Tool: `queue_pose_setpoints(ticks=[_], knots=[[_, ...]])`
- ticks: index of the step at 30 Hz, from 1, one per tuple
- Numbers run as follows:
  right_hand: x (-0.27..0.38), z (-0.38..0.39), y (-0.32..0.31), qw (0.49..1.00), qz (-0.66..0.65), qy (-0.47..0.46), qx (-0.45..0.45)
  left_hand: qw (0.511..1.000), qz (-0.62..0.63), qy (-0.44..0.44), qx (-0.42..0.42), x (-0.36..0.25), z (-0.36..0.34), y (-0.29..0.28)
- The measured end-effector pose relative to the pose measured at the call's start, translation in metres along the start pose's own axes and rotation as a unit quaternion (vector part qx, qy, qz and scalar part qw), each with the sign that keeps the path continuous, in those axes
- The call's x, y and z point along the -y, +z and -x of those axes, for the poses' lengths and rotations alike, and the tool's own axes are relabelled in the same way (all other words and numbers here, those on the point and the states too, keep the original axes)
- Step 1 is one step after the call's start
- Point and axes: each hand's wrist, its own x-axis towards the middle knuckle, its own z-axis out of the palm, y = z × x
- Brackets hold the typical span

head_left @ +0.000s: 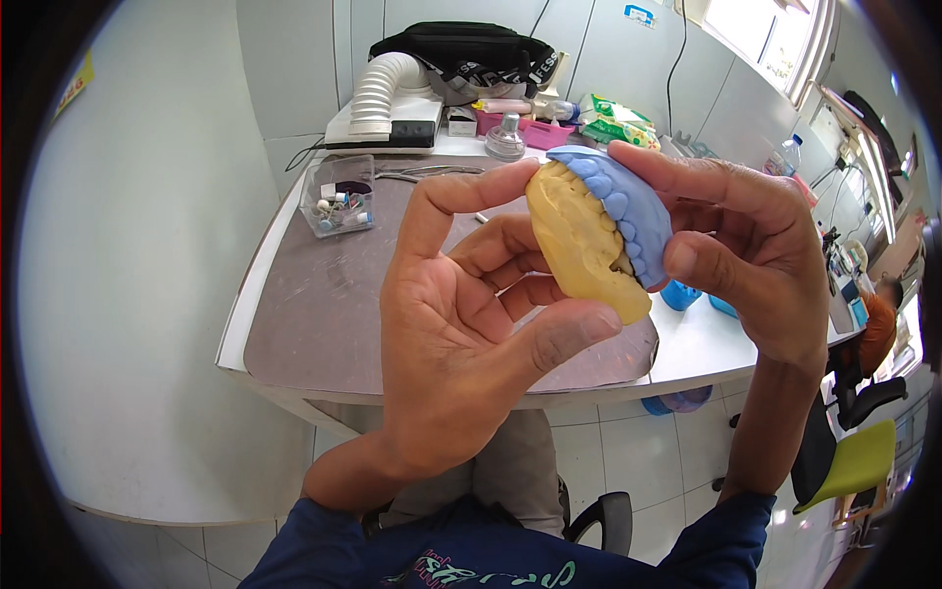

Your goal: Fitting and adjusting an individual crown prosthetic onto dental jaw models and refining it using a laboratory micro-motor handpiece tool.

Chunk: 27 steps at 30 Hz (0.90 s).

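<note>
Two dental casts are held together at a tilt, teeth against teeth, above the desk. My left hand (446, 334) grips the yellow cast (574, 236), index fingertip at its upper end and thumb at its lower end, the other fingers curled behind it. My right hand (760, 265) holds the pale blue cast (640, 211) from the right, with index finger at the top and thumb on its lower side. Below them lies a brownish-grey mat (309, 304), partly hidden by my hands and the casts.
A clear box of small items (337, 196), metal instruments (422, 173), a white machine with hose (383, 108), pink trays (545, 137), wipes packs (613, 128) and a black bag (451, 59) sit behind. A person in orange (873, 334) sits far right, near a green chair (854, 461).
</note>
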Motion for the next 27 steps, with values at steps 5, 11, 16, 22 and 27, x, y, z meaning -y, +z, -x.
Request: queue_pose_setpoints(ticks=[5, 11, 16, 22, 27], knots=[[-0.0049, 0.0005, 0.0006, 1.0, -0.019, -0.001, -0.003, 1.0, -0.016, 0.005, 0.004, -0.0004, 0.0011, -0.0002], [-0.0068, 0.0007, -0.0013, 1.0, 0.008, -0.013, 0.002, 0.999, -0.02, 0.034, 0.0, 0.0058, 0.0, -0.0017], [-0.0041, 0.0018, -0.0006, 1.0, 0.014, -0.005, 0.003, 0.996, -0.067, 0.052, 0.003, 0.008, 0.001, -0.003], [-0.0008, 0.0021, 0.0001, 1.0, 0.003, -0.003, 0.005, 0.998, -0.054, 0.037, 0.003, 0.0067, 0.0021, -0.0028], [-0.0031, 0.0017, -0.0008, 1.0, 0.017, -0.011, 0.014, 0.999, -0.021, 0.029, -0.005, 0.0091, 0.0024, -0.0012]])
